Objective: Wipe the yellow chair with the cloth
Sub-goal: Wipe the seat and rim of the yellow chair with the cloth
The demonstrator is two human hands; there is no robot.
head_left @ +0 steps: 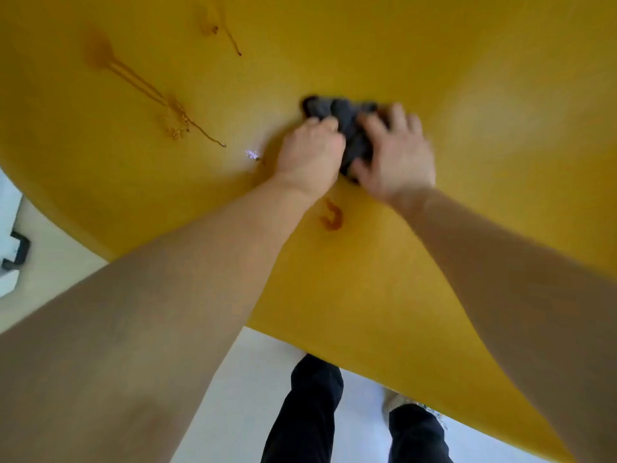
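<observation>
Yellow chair (434,78) fills most of the frame, seen from above and close up. Dark grey cloth (347,125) sits bunched on the seat surface, roughly centre, slightly right.

Left hand (310,152): fingers curled, gripping the near-left edge of the cloth, knuckles up. Right hand (397,155): fingers spread and mostly straight, laid flat on top of the cloth and pressing it against the chair, thumb along the near side. It's a bit motion-blurred, so I can't tell whether the fingertips hook over the far edge. The two hands are just beside each other, with cloth showing between them and past the fingertips.

Stains on the chair:
- long brown streaks (133,75) upper left, running diagonally down to a splatter (180,123), well apart from the cloth
- smaller drip marks (223,31) near the top edge
- a curled brown smear (332,217) just below the left wrist, between the forearms, near the cloth but not under it

Small bright glint (252,154) just left of the left hand.

Below the chair edge: pale floor (260,379), two legs in dark trousers (314,412). A black bracket-like part (16,250) at far left, can't identify it.
</observation>
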